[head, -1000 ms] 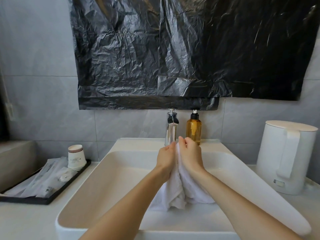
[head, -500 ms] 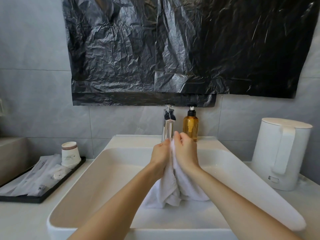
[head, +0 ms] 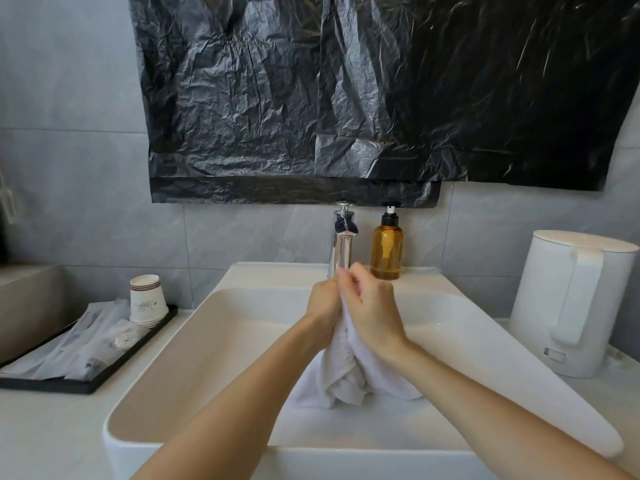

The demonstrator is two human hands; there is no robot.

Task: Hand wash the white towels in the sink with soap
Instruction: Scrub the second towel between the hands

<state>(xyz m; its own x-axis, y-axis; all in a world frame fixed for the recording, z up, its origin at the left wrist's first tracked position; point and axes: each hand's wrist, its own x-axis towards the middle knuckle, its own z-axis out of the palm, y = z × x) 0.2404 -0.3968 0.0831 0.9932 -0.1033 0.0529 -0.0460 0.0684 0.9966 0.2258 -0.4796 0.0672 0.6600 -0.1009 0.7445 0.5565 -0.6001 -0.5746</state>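
A white towel point(head: 341, 379) hangs bunched over the white rectangular sink point(head: 194, 344), its lower end resting on the basin floor. My left hand point(head: 323, 306) and my right hand point(head: 369, 306) grip its upper part, pressed together just in front of the chrome faucet point(head: 342, 242). An amber soap pump bottle point(head: 387, 249) stands on the sink's back ledge, to the right of the faucet. No water runs from the faucet.
A white electric kettle point(head: 568, 299) stands on the counter at the right. On the left, a black tray point(head: 86, 358) holds stacked paper cups point(head: 147, 299) and wrapped toiletries. Black plastic sheeting point(head: 363, 88) covers the wall above.
My right hand's fingers have curled over the top of the towel, against the left hand. The bunched towel has twisted a little between them. The camera has shifted slightly.
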